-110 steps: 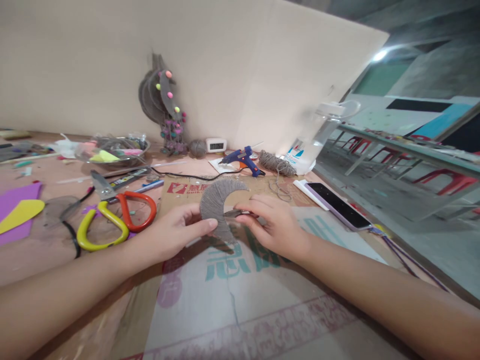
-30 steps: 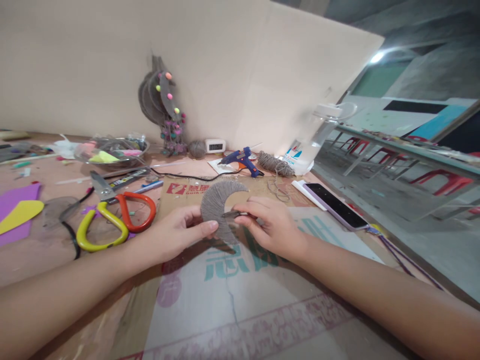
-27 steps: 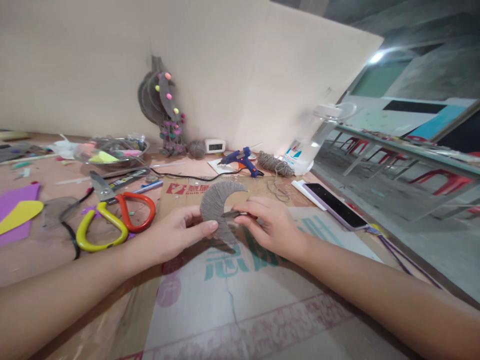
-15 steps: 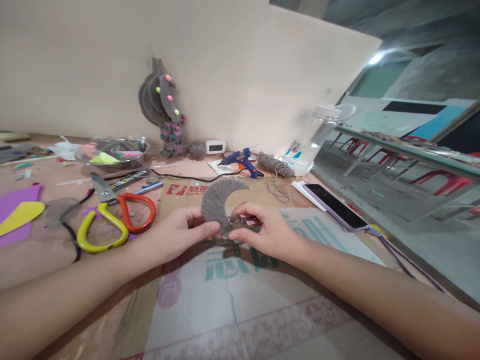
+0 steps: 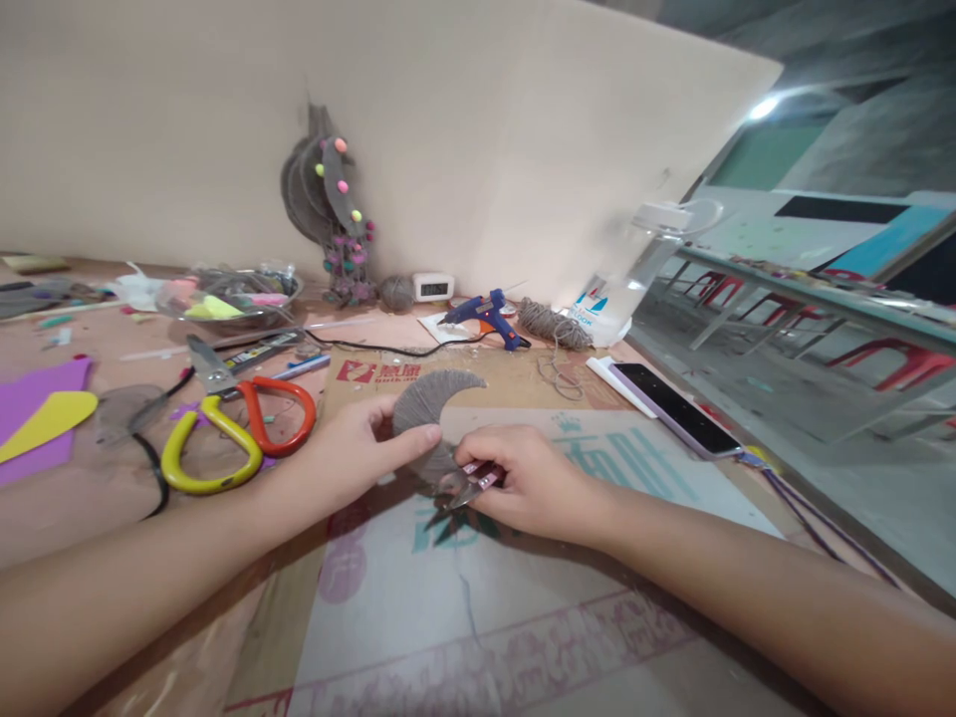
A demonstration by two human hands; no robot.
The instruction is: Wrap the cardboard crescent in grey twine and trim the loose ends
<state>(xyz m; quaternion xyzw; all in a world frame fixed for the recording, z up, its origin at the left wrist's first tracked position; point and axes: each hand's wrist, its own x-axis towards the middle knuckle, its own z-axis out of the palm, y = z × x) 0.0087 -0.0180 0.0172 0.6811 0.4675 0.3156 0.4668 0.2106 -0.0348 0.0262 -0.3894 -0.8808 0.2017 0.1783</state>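
My left hand (image 5: 380, 448) is closed on a crescent (image 5: 427, 398) wrapped in grey yarn, its thumb across the front and its fingers behind. The horn of the crescent curves up and to the right. My right hand (image 5: 530, 478) is closed on small scissors (image 5: 472, 488) with pinkish handles; their pointed metal end shows below the crescent, aimed down-left. Whether the blades touch the yarn I cannot tell. Beneath both hands lies a printed cardboard sheet (image 5: 478, 657).
Large scissors (image 5: 224, 428) with yellow and red handles lie at left, near purple and yellow foam sheets (image 5: 52, 428). Behind are a blue glue gun (image 5: 485, 317), a yarn skein (image 5: 557, 325), a clear bottle (image 5: 634, 269) and a bowl of supplies (image 5: 231, 299). A phone (image 5: 676, 408) lies right.
The crescent has come slightly down and left with my left hand. My right hand has turned, and the metal points of the small scissors now show beneath the crescent.
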